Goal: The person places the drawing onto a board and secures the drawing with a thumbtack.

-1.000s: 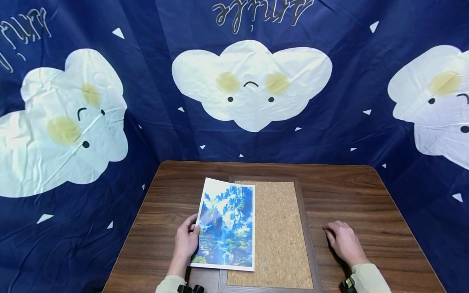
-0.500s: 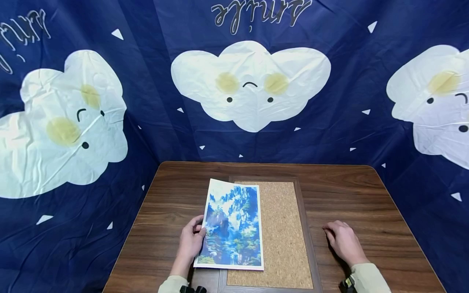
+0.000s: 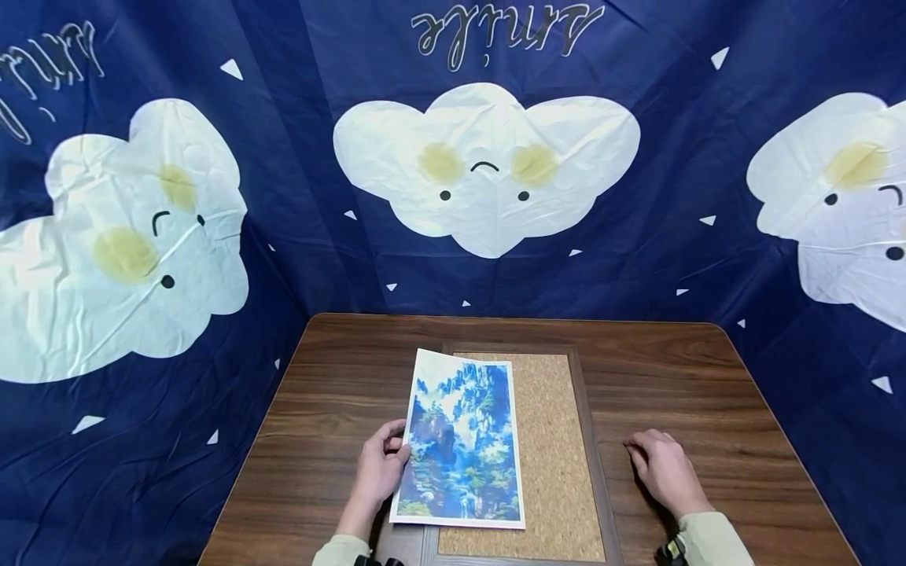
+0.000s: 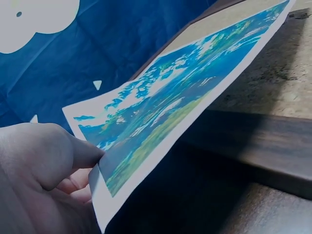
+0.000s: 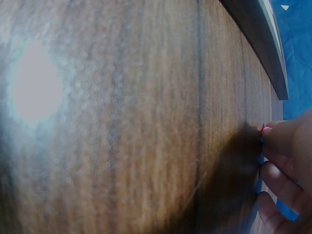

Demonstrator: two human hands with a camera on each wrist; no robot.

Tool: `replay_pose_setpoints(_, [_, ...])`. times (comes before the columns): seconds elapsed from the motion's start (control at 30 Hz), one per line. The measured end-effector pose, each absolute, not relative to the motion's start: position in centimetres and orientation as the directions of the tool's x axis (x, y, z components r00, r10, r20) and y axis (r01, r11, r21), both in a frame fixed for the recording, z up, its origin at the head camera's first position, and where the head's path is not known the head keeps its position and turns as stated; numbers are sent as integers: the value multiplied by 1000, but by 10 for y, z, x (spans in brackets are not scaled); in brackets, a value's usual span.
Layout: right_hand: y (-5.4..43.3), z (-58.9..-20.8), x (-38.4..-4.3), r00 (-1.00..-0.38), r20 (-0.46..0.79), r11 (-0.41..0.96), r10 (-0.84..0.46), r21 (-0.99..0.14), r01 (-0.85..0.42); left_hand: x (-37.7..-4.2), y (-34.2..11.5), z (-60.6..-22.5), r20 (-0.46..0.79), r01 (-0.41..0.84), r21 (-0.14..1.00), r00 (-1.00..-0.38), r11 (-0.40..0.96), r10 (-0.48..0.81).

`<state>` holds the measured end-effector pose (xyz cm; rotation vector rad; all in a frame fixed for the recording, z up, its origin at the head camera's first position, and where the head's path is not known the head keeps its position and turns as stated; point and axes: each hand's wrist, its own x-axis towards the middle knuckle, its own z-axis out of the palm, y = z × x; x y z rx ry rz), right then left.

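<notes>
My left hand [image 3: 382, 468] pinches the left edge of a printed landscape picture [image 3: 463, 444], a white-bordered sheet of blue mountains and trees. In the left wrist view the thumb lies on top of the sheet's edge and the fingers beneath. The picture tilts over the left part of a framed cork board [image 3: 555, 448], covering much of it; its far end appears close to the cork. To the right of the board, my right hand [image 3: 665, 472] stays low at the table, fingers curled. A small pink thing [image 5: 266, 129] shows at its thumb and fingertip, mostly hidden.
The cork board's brown frame [image 3: 594, 472] lies on a dark wood table [image 3: 694, 377]. Blue cloth [image 3: 283, 196] printed with white clouds encloses the table at the back and both sides.
My left hand has carried the picture to the right, further over the cork board. My right hand has stayed in place.
</notes>
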<state>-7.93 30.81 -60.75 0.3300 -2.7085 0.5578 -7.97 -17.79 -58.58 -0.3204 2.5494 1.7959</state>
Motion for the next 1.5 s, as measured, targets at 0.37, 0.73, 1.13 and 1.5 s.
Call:
replay_pose_setpoints(0.37, [309, -609, -81, -901, 406, 897, -151, -327, -298, -83, -169, -586, -109, -140, 933, -988, 331, -110])
replay_pose_setpoints(0.73, [308, -607, -79, -914, 381, 897, -141, -341, -281, -83, -159, -583, -82, -100, 930, -994, 354, -65])
replay_pose_setpoints(1.13, [308, -606, -79, -930, 348, 901, -121, -355, -250, -84, -149, -579, -43, -55, 875, -998, 481, -36])
replay_pose_setpoints(1.5, [308, -605, -79, -933, 336, 898, -127, -361, -252, -88, -141, -570, -2, -5, 790, -1000, 613, -6])
